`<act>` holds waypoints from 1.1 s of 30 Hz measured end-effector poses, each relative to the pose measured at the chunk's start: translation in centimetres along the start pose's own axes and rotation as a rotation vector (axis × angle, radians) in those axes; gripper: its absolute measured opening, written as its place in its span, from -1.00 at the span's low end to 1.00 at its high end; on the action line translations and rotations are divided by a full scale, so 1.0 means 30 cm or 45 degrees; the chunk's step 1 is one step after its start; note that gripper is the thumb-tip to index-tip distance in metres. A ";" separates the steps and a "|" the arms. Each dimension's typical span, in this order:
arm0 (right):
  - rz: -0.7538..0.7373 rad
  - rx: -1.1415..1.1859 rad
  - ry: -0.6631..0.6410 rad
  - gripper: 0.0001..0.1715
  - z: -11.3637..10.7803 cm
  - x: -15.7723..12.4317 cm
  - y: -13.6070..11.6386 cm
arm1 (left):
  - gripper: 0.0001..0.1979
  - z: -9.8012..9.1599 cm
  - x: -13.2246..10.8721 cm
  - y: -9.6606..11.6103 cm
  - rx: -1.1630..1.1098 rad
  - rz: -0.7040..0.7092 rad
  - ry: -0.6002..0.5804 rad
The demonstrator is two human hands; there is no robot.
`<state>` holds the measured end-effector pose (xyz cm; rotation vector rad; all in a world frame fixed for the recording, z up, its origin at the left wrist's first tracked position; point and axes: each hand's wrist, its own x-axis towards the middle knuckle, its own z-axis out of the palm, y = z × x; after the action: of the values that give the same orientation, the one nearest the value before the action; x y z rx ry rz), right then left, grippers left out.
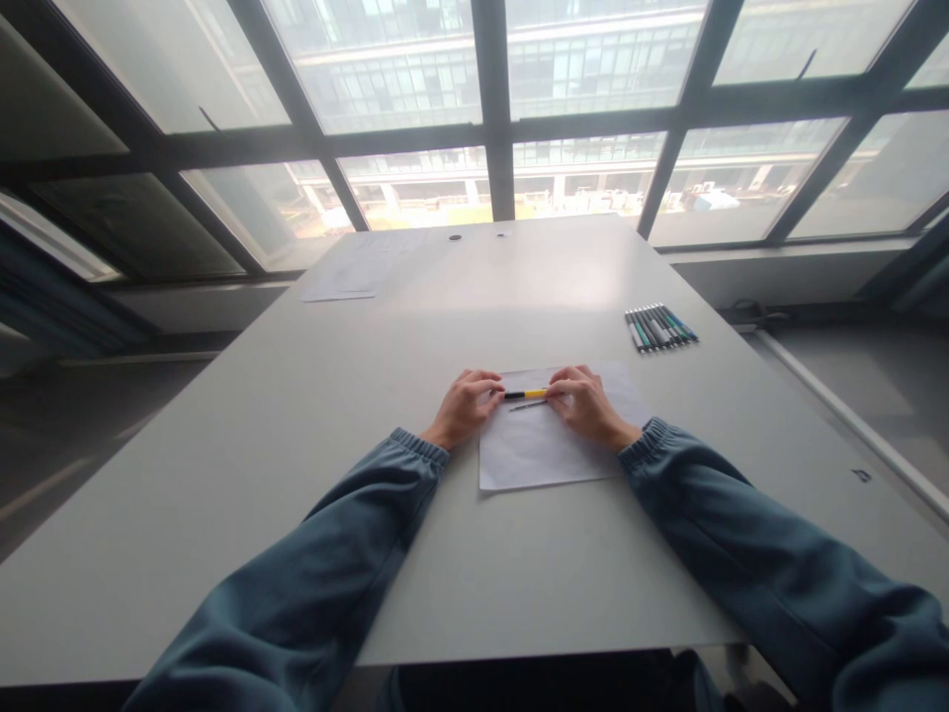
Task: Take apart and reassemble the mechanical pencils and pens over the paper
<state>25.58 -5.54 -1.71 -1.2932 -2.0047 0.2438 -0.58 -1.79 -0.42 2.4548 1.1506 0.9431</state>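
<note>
Over a white sheet of paper (534, 455), a pen (525, 395) with a black part and a yellow part is held level between my two hands. The fingers of my left hand (469, 403) are closed on its black end. At the yellow end, my right hand (582, 400) pinches with thumb and fingers, hiding that tip. Just below the pen, a thin dark refill (526, 406) lies on the paper, its right end close to my right fingers.
To the right, several pens (659, 328) lie side by side in a row on the white table (415, 326). More sheets of paper (345, 272) rest at the far left. Two small round items (455, 237) sit near the far edge, before the windows.
</note>
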 end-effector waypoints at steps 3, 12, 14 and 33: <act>0.008 0.039 0.051 -0.84 -0.007 0.002 -0.008 | -0.77 -0.006 0.003 0.008 -0.030 -0.040 0.035; 0.087 0.073 0.263 -0.77 -0.016 0.009 -0.008 | -0.69 -0.013 0.008 0.005 -0.018 -0.130 0.128; 0.092 0.069 0.275 -0.78 -0.018 0.010 -0.012 | -0.73 -0.012 0.008 0.002 -0.008 -0.124 0.119; -0.112 -0.082 -0.026 -0.87 -0.016 0.000 -0.019 | -0.90 -0.004 0.001 0.000 0.115 0.016 0.001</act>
<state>25.47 -5.93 -1.07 -1.2433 -2.0963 0.1523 -0.65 -1.78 -0.32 2.5349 1.2046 0.9147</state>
